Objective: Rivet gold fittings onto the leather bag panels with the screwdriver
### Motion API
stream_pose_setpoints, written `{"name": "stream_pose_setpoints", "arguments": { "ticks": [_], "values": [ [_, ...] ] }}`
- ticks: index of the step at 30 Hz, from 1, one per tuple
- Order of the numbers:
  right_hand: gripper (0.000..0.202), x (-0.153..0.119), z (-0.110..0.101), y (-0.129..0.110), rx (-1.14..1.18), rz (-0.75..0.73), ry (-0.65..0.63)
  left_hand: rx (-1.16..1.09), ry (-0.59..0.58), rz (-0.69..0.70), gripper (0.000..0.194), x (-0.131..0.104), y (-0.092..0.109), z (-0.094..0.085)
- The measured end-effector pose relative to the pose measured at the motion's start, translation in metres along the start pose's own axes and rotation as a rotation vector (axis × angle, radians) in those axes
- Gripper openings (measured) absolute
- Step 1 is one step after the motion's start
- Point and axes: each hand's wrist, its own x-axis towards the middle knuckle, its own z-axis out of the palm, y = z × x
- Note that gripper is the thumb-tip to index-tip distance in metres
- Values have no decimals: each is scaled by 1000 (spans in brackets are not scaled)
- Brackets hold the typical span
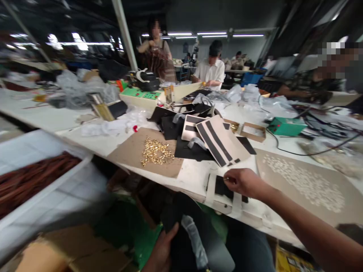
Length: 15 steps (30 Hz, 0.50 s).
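Gripping a black piece (210, 234) in our left hand (162, 247), we have it below the table's (195, 172) near edge. Our right hand (241, 182) curls over a black pad (221, 187) by that edge; we can't tell if its fingers pinch anything.

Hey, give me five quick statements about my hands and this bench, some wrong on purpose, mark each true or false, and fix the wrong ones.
1. The left hand holds a black piece. True.
2. The gold bits share a sheet with the white bits. False: the gold bits lie on the left sheet, the white bits on the right sheet.
3. The right hand is at the table. True.
4. The green box stands to the right of the striped panel. True.
5. The panel's stripes are red. False: they are black.
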Motion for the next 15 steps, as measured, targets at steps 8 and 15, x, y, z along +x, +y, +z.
{"name": "stream_pose_setpoints", "arguments": {
  "ticks": [8, 15],
  "values": [
    [12, 22, 2, -1, -126, -141, -1, -14, 88, -68, 60, 12, 9, 1],
    [18, 34, 6, 3, -93, -270, -96, -22, 110, -79, 60, 14, 12, 7]
  ]
}}
